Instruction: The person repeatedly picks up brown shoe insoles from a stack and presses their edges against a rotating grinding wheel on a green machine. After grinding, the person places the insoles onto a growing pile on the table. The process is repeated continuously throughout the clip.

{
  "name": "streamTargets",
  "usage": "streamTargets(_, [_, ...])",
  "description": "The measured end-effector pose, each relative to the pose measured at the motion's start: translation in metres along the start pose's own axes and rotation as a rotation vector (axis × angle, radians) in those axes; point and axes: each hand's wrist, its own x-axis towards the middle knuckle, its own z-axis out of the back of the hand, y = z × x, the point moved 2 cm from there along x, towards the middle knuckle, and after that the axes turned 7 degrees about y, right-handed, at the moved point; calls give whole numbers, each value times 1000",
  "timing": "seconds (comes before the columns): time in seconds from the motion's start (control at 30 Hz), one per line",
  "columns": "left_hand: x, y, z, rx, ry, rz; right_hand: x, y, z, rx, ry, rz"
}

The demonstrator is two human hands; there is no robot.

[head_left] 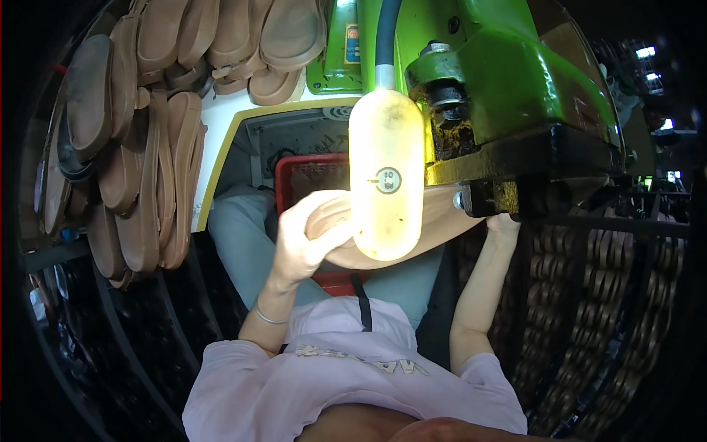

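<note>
A tan shoe sole [448, 219] is held below the green machine head, above my lap. My left hand [313, 232] is closed around its left end, thumb on the near side and fingers curled over it. A lit oval lamp [386, 214] hides the middle of the sole and my left fingertips. My right hand [503, 225] is up at the sole's right end, beneath the black lower part of the machine [515, 158]. The machine covers its fingers, so their grip does not show.
Many tan soles [140, 173] are piled on the white, yellow-edged table [221, 132] at left. A red bin [283, 180] sits under the table opening. The lamp hangs from a grey flexible neck [387, 33]. Racks of soles [574, 287] stand at right.
</note>
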Motion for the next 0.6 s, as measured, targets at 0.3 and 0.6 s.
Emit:
streamTargets(0.3, [-7, 3, 10, 480, -228, -133, -15, 4, 5, -185, 33, 31])
streamTargets(0.6, [37, 87, -44, 29, -101, -244, -21, 54, 34, -223, -221, 121])
